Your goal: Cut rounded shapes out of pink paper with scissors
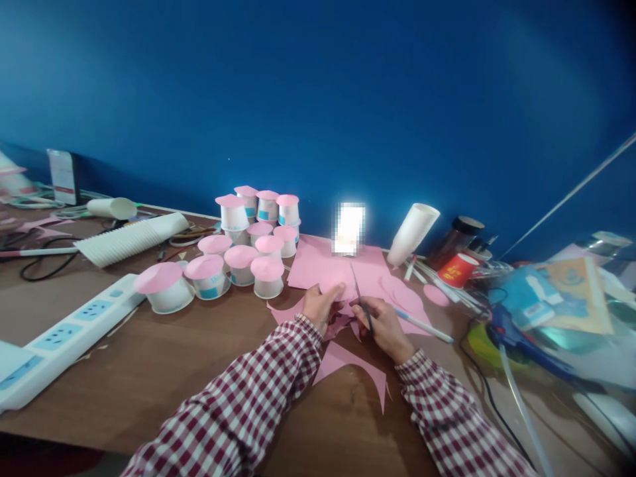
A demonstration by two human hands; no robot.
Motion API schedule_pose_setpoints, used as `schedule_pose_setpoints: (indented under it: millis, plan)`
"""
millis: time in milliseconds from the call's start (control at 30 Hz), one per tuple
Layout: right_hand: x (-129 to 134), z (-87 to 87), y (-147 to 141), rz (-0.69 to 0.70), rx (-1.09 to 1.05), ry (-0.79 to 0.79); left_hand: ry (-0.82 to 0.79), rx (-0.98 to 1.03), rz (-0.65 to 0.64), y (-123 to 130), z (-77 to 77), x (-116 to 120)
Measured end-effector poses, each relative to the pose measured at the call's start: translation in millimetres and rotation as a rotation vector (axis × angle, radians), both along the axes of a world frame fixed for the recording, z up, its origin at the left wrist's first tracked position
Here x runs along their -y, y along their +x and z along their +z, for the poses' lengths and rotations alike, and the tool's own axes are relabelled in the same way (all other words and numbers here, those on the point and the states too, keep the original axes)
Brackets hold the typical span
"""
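My left hand pinches a piece of pink paper, its thumb lying on top. Closed around the handles of a pair of dark scissors is my right hand; the blades point away from me, beside that paper. Under and beyond both hands lie a large pink sheet and several cut pink discs. A curved pink offcut rests on the table below my hands. To the left stand several upturned white paper cups, topped with pink discs.
A white power strip and a stack of white cups lie at left. Towards the right are a leaning cup stack, a red cup, a blue glue gun and its cable. A lit, blurred screen stands by the blue wall.
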State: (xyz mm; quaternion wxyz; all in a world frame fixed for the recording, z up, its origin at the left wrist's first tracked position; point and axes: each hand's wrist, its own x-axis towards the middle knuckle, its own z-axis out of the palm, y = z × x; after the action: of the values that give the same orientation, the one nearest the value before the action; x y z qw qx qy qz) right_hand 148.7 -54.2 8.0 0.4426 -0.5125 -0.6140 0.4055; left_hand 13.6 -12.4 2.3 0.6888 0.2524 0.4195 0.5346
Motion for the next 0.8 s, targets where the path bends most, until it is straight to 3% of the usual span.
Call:
schedule_pose_setpoints:
  millis: [333, 800]
  plan:
    - [-2.0, -10.1, 3.4, 0.011, -0.069, -0.018, -0.056, -0.012, -0.048, -0.2, 2.7, 1.9]
    - [-0.3, -5.4, 3.9, 0.018, -0.077, -0.012, -0.030, -0.043, -0.071, -0.6, -2.3, -0.3]
